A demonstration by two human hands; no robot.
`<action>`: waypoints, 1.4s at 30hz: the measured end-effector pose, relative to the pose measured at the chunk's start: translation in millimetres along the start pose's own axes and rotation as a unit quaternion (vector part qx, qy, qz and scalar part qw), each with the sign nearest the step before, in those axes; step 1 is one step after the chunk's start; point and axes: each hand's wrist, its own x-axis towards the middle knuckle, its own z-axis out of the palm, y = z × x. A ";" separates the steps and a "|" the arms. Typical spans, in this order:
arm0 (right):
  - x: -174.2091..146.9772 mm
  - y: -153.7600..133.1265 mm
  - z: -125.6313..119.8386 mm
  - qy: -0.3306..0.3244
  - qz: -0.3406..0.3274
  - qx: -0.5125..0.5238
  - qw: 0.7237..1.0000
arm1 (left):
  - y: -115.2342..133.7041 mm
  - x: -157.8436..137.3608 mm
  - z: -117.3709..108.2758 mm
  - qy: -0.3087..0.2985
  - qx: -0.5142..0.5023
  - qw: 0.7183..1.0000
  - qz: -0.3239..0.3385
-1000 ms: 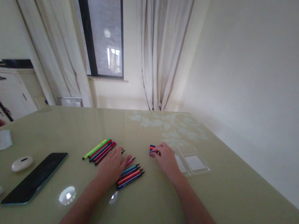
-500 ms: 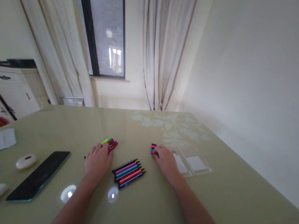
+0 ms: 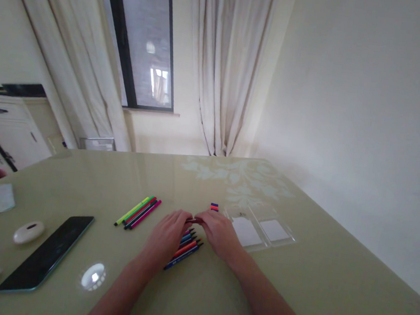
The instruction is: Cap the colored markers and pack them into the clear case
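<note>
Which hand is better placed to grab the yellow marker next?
Probably the left hand. It's nearer the yellow marker, which lies off to its left. The right hand is farther away. Both hands seem to pinch a dark marker, so the left would have to let go first.

One left hand point(image 3: 166, 236), one right hand point(image 3: 219, 232), one held pen point(image 3: 192, 221); five pens point(image 3: 142, 212) at left; nearer pens point(image 3: 186, 249) partly hidden, count unclear. One phone point(image 3: 49, 253), two curtains point(image 3: 229, 53).

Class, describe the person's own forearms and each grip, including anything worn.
The left grip and right grip are ungloved human hands; the left forearm and right forearm are bare, with no sleeve, watch or bracelet visible. Rings cannot be made out.
</note>
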 end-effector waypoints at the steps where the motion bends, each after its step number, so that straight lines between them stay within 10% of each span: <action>1: -0.1 0.1 0.2 -0.002 -0.004 -0.012 1.000 | 0.8 -0.9 0.5 -0.005 0.003 1.000 0.010; 13: -2.4 -0.4 2.4 -0.035 -0.060 -0.093 0.993 | 9.0 -2.3 -6.6 -0.028 0.055 0.998 -0.011; 18: -1.9 0.9 -1.1 -0.033 -0.079 -0.074 0.994 | 10.1 -0.3 -14.2 -0.083 0.069 0.987 -0.120; 26: 2.0 23.5 -20.3 0.119 0.083 -0.015 0.989 | -25.5 -3.2 -14.4 -0.029 0.073 0.970 -0.229; 32: 1.1 34.8 -18.1 -0.013 0.156 -0.043 0.987 | -34.5 -3.0 -10.2 -0.044 0.056 0.974 -0.213; 42: -2.7 36.3 -13.4 -0.020 0.168 -0.057 0.984 | -63.0 -13.0 -20.8 -0.009 0.189 0.929 -0.317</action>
